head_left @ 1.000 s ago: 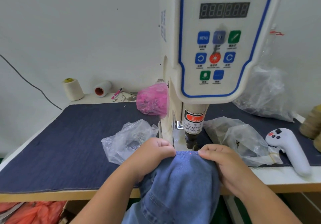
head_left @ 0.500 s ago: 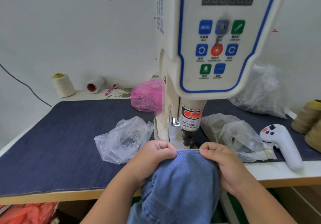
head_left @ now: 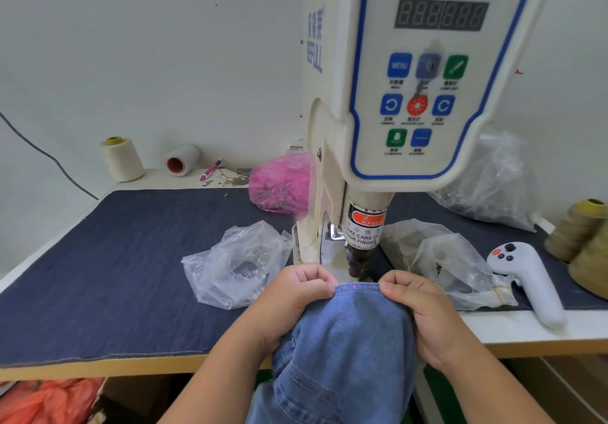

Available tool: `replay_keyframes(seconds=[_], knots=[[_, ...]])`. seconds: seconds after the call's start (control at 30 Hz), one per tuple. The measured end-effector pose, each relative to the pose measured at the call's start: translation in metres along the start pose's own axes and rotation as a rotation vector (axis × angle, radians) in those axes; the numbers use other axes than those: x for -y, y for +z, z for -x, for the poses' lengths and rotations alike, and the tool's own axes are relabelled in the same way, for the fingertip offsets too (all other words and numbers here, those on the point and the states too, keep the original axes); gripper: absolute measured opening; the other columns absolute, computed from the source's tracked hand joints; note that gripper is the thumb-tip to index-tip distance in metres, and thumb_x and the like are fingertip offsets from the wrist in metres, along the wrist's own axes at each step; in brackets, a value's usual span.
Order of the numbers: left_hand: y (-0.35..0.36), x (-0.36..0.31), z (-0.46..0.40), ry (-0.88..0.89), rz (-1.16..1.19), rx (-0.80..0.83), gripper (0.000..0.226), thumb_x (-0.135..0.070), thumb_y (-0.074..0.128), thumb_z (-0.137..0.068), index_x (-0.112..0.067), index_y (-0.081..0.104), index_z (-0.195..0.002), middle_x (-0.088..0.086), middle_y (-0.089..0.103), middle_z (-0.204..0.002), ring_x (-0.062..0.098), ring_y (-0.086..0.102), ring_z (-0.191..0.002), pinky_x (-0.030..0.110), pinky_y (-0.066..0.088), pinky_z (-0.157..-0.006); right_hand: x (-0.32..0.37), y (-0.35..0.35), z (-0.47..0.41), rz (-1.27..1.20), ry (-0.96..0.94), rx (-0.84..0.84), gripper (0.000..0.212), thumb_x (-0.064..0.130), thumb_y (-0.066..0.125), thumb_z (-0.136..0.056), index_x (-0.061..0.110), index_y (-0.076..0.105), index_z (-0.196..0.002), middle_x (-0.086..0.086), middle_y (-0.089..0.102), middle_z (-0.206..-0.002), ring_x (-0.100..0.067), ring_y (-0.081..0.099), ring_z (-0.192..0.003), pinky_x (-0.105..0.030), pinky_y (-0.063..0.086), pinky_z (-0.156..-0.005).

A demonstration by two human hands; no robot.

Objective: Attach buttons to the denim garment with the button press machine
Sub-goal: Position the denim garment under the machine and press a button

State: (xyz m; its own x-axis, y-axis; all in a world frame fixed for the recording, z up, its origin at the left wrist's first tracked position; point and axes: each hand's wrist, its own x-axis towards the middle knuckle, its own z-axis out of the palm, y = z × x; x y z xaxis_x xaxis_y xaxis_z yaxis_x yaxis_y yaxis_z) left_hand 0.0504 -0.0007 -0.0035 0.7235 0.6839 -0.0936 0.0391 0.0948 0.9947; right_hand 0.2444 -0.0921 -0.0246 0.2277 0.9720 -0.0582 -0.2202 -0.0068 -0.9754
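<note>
Dark cloth covered your worktop [head_left: 98, 275]; your left hand [head_left: 296, 295] and right hand [head_left: 414, 305] each pinched the denim garment [head_left: 348, 334], its hem stretched crosswise between them, just below the button press machine [head_left: 411, 101] punch

head view, close, down at table [head_left: 98, 275]
</note>
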Motion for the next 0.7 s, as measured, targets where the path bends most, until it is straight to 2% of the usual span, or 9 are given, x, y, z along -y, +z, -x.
replay_keyframes(seconds=[0.13, 0.23, 0.53, 0.7], knots=[[0.0, 0.0029, -0.0004, 0.024, 0.042, -0.033, 0.01, -0.014, 0.06, -0.069, -0.024, 0.058, -0.067, -0.002, 0.045, -0.06, 0.011, 0.039, -0.054, 0.024, 0.031, -0.05, 0.001, 0.0005, 0.0006, 0.003, 0.002, -0.004, 0.016, 0.022, 0.066, -0.073, 0.015, 0.06, -0.06, -0.003, 0.055, -0.062, -0.012, 0.051, -0.06, -0.022, 0.046, -0.058], [0.0, 0.0047, -0.0001, 0.031, 0.094, -0.055, 0.016, -0.01, 0.058, -0.068, -0.023, 0.049, -0.069, 0.001, 0.037, -0.064, 0.012, 0.031, -0.056, 0.029, 0.023, -0.052, 0.0016, 0.0004, 0.0015, 0.0, -0.002, -0.009, 0.016, 0.022, 0.065, -0.073, 0.015, 0.06, -0.059, -0.004, 0.055, -0.063, -0.012, 0.052, -0.061, -0.025, 0.044, -0.06], [0.001, 0.0072, 0.0, 0.046, 0.101, -0.106, 0.02, -0.006, 0.052, -0.064, -0.022, 0.042, -0.072, 0.0, 0.034, -0.065, 0.011, 0.029, -0.056, 0.028, 0.022, -0.052, 0.0003, 0.0, 0.0035, 0.011, -0.037, -0.03, 0.016, 0.023, 0.067, -0.07, 0.016, 0.061, -0.056, -0.001, 0.054, -0.059, -0.01, 0.052, -0.059, -0.024, 0.044, -0.06], [0.003, 0.0076, 0.0017, 0.087, 0.018, -0.137, 0.025, -0.008, 0.05, -0.067, -0.032, 0.044, -0.062, -0.002, 0.033, -0.064, 0.01, 0.028, -0.055, 0.024, 0.024, -0.049, -0.0013, -0.0015, 0.0034, 0.033, -0.044, -0.042, 0.018, 0.026, 0.069, -0.068, 0.015, 0.061, -0.056, -0.002, 0.053, -0.059, -0.011, 0.052, -0.06, -0.028, 0.043, -0.063]])
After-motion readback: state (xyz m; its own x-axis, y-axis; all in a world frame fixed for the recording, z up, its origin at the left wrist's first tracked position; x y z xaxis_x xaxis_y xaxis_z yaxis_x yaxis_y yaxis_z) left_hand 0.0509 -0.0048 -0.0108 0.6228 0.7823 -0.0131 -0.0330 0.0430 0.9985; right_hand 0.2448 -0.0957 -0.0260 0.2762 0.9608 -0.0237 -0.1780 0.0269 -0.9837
